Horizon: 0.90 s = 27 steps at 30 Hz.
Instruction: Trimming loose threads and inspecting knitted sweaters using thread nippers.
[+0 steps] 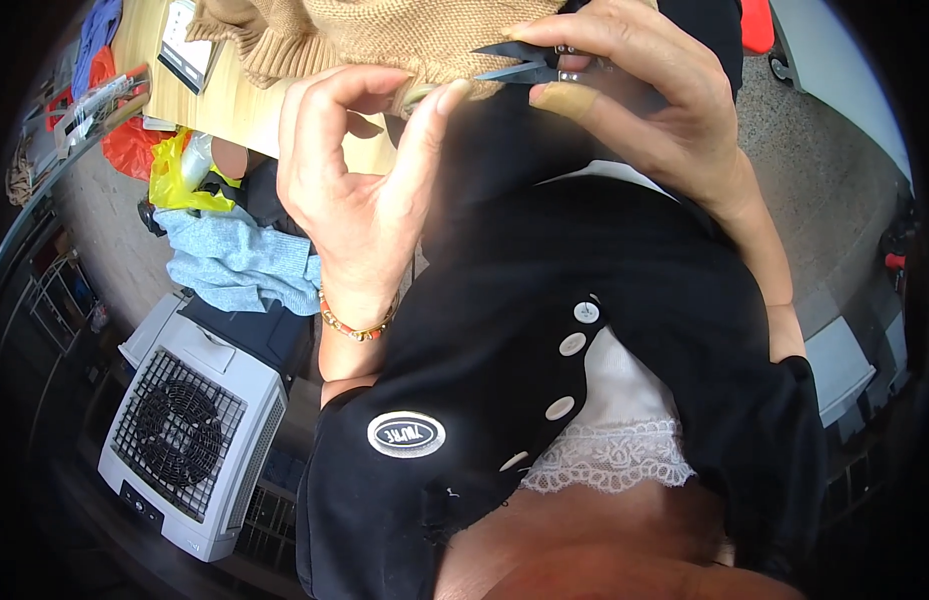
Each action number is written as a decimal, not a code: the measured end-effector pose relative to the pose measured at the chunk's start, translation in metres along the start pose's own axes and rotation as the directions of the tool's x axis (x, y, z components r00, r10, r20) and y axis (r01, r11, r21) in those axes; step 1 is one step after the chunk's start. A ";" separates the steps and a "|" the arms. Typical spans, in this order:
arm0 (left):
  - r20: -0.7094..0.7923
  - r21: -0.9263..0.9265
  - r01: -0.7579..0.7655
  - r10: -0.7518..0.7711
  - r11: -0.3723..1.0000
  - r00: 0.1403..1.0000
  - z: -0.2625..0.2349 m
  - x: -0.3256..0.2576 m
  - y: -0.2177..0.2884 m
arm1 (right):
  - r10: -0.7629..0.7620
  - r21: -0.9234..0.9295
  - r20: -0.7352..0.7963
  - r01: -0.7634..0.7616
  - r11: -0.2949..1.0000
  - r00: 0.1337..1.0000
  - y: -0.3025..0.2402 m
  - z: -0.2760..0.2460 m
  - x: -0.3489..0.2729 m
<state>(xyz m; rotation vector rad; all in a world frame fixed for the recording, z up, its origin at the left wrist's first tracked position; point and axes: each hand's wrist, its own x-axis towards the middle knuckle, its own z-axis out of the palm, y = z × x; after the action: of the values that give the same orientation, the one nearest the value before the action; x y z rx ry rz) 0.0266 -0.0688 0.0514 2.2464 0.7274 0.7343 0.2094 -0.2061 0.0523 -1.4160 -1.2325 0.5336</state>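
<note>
At top centre, left hand (359, 190) pinches tan knitwear (384, 35) near its edge; right hand (669, 100) grips thread snips (514, 73). Likely soft, stretchy: hold by edge.

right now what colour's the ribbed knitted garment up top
The ribbed knitted garment is tan, best in head view.

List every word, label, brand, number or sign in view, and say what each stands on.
Oval badge on the black top: short lettering, upside down in view; not copied out here.
Card on the wooden table: any print too small to read.
Air cooler: small marks on its front, too small to read.
Snips and tan knit: no text visible.
</note>
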 end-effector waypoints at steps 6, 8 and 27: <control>0.104 0.172 -0.091 0.074 0.981 0.992 -0.004 0.008 0.010 | 0.006 -0.049 0.021 -0.005 0.999 1.000 -0.001 -0.001 0.000; 0.088 0.126 -0.060 0.049 0.990 0.995 -0.003 0.006 0.010 | -0.012 -0.016 0.002 0.012 1.000 1.000 -0.001 0.000 0.000; 0.029 -0.019 -0.065 0.066 0.998 0.997 0.000 -0.005 0.005 | 0.019 -0.017 0.065 -0.018 1.000 0.998 0.018 0.018 0.002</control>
<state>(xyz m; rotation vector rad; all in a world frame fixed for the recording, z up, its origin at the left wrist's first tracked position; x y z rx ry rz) 0.0241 -0.0754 0.0537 2.2688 0.6328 0.7343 0.2012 -0.1934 0.0315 -1.4348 -1.2794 0.5874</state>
